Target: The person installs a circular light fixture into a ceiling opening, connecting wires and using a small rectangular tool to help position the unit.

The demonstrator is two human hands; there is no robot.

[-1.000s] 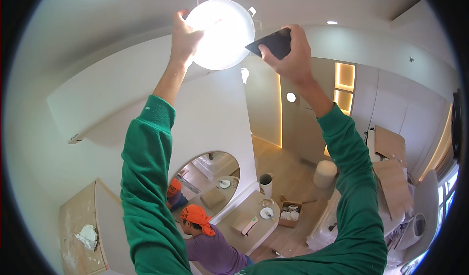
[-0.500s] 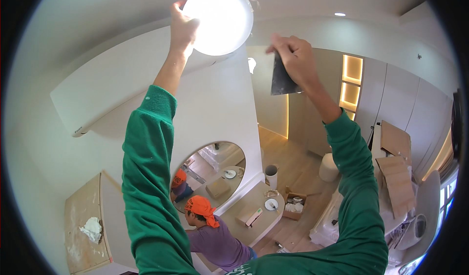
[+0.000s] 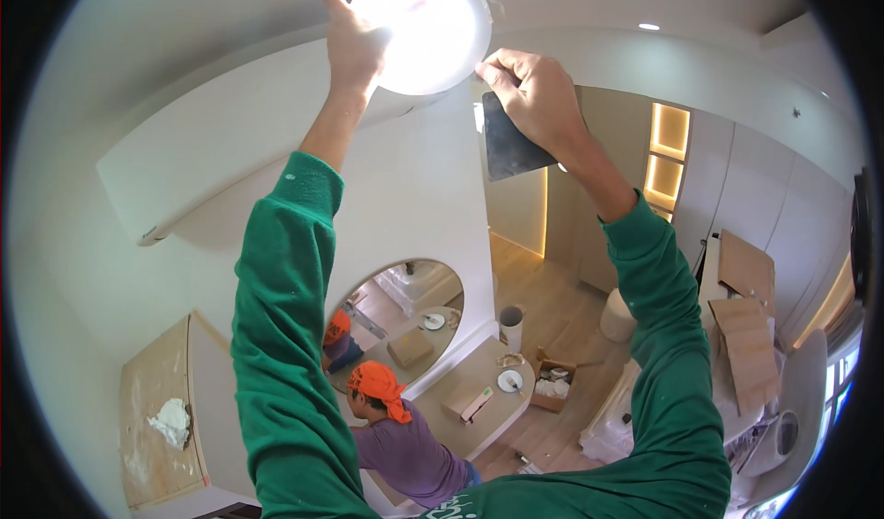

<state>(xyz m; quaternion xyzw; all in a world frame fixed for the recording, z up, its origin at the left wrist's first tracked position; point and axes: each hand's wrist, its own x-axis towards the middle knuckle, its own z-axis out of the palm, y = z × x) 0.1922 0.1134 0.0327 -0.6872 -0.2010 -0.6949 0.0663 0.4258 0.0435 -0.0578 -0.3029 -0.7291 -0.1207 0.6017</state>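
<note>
Overhead, a lit round ceiling downlight (image 3: 433, 45) hangs below the ceiling, glowing white, with a small clip at its upper right edge. My left hand (image 3: 356, 47) grips its left rim, thumb across the glowing face. My right hand (image 3: 543, 100) is closed beside the lower right of the rim, with thumb and forefinger pinched together at the edge. Whether those fingertips touch the light I cannot tell. In the same hand is a dark flat scraper (image 3: 511, 146), its wide end hanging downward; its handle is hidden by my palm.
Below, a person (image 3: 414, 454) in an orange headscarf stands by a counter (image 3: 488, 372) and an oval mirror (image 3: 405, 307). A cabinet (image 3: 152, 381) at left bears a white lump (image 3: 172, 422). Cardboard sheets (image 3: 746, 353) lie at right; an open box (image 3: 555, 385) sits on the floor.
My right hand has moved left to the light's rim, bringing the scraper with it. The light and my left hand appear slightly farther right and higher in the view.
</note>
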